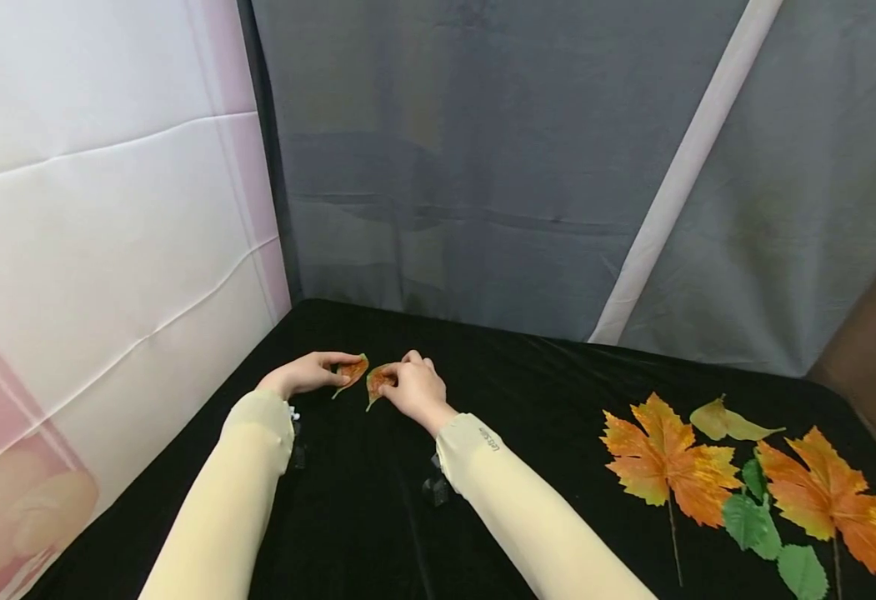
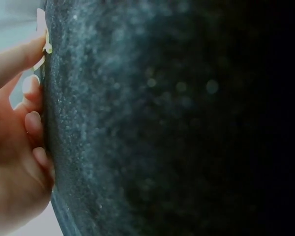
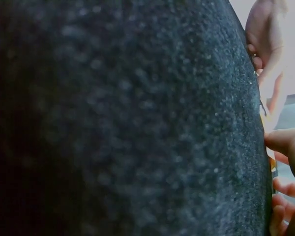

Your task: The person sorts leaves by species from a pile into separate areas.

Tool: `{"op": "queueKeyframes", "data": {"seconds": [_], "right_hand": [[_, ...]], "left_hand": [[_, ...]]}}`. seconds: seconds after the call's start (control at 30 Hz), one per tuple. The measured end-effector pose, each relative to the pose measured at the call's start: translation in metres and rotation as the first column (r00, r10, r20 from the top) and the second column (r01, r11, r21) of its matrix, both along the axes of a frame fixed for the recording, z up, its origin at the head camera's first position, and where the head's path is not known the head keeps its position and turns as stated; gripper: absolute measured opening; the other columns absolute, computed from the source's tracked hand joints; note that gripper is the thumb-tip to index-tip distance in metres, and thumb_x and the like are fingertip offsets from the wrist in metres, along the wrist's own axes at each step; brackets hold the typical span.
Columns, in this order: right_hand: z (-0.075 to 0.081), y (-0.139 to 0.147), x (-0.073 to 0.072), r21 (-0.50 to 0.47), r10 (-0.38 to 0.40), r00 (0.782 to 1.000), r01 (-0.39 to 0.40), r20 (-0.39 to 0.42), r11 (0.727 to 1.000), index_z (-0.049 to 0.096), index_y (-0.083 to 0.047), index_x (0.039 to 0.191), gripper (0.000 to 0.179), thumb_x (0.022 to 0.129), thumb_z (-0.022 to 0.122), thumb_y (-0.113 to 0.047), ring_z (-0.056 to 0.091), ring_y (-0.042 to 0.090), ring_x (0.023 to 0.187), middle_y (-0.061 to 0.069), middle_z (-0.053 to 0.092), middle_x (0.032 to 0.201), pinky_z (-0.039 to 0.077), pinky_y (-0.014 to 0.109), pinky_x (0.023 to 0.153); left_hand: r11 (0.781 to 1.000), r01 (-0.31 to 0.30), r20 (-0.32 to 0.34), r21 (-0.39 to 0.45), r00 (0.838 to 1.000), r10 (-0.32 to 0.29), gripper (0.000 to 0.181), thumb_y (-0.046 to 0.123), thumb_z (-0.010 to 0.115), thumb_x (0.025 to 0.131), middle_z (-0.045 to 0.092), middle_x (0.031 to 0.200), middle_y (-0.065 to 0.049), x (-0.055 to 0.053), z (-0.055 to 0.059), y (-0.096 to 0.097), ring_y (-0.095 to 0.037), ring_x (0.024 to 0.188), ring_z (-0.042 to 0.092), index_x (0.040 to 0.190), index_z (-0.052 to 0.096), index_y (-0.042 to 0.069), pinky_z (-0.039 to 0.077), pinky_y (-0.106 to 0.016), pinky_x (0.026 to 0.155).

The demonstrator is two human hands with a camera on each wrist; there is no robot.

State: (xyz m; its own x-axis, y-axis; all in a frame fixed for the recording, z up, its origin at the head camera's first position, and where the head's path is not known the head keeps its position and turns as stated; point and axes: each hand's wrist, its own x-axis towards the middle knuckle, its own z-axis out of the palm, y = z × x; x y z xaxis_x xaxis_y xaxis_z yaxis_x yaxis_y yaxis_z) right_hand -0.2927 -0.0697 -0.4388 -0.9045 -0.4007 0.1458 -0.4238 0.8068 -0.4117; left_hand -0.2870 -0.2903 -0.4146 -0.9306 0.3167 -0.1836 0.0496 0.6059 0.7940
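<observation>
Over the far left part of the black cloth, my left hand (image 1: pixel 312 372) pinches a small orange-brown leaf (image 1: pixel 355 372) with a greenish tip and stem. Beside it, a second leaf (image 1: pixel 378 383) of the same kind is pinched by my right hand (image 1: pixel 417 388), its stem pointing down and toward me. A narrow gap separates the two leaves. Seen from the left wrist, the left hand (image 2: pixel 14 142) has thumb and forefinger together at the leaf's pale edge. From the right wrist, only slivers of leaf show beside the right hand (image 3: pixel 291 167).
Two large orange maple leaves (image 1: pixel 658 454) (image 1: pixel 831 496) lie at the right of the black cloth (image 1: pixel 513 400). Between them are several green leaves (image 1: pixel 753 523), with yellow-green leaves (image 1: pixel 730 422) behind. A white panel (image 1: pixel 122 225) stands left; a grey curtain (image 1: pixel 445 167) hangs behind.
</observation>
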Motion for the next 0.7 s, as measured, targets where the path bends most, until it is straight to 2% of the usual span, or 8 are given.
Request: {"op": "queueKeyframes", "data": {"seconds": [0.3, 0.5, 0.6, 0.7], "right_hand": [[-0.002, 0.001, -0.002, -0.032, 0.007, 1.0, -0.007, -0.009, 0.999, 0.071, -0.026, 0.118, 0.032, 0.089, 0.069, -0.036, 0.048, 0.016, 0.09, -0.003, 0.053, 0.105, 0.044, 0.031, 0.067], [-0.004, 0.005, -0.003, -0.129, 0.004, 1.0, -0.005, -0.008, 0.992, 0.071, -0.023, 0.117, 0.031, 0.089, 0.068, -0.036, 0.053, 0.016, 0.094, -0.001, 0.056, 0.104, 0.047, 0.03, 0.074], [-0.004, 0.006, -0.003, -0.17, 0.008, 1.0, -0.009, -0.006, 0.985, 0.071, -0.021, 0.118, 0.032, 0.089, 0.069, -0.036, 0.056, 0.016, 0.095, 0.0, 0.057, 0.107, 0.048, 0.031, 0.075], [-0.003, 0.008, -0.004, -0.184, 0.004, 1.0, -0.004, -0.001, 0.983, 0.07, -0.022, 0.119, 0.033, 0.09, 0.069, -0.036, 0.057, 0.015, 0.094, 0.001, 0.057, 0.108, 0.049, 0.03, 0.075]], "left_hand": [[0.998, -0.008, 0.048, 0.058, 0.999, 0.005, 0.052, 0.012, 0.063, 0.094, 0.039, 0.142, -0.029, -0.005, -0.007, -0.005, -0.038, 0.125, 0.039, 0.141, 0.046, -0.002, 0.031, -0.053, 0.105], [0.992, -0.026, 0.092, 0.12, 0.996, 0.015, 0.058, 0.02, 0.064, 0.095, 0.036, 0.146, -0.026, -0.004, -0.01, -0.01, -0.039, 0.132, 0.034, 0.146, 0.042, 0.004, 0.026, -0.055, 0.107], [0.99, -0.031, 0.094, 0.141, 0.995, 0.017, 0.061, 0.024, 0.063, 0.095, 0.031, 0.15, -0.026, -0.003, -0.011, -0.014, -0.041, 0.136, 0.027, 0.148, 0.039, 0.007, 0.021, -0.058, 0.109], [0.99, -0.031, 0.084, 0.141, 0.996, 0.019, 0.063, 0.027, 0.064, 0.095, 0.031, 0.15, -0.024, -0.004, -0.013, -0.017, -0.039, 0.131, 0.032, 0.149, 0.038, 0.009, 0.02, -0.059, 0.108]]}}
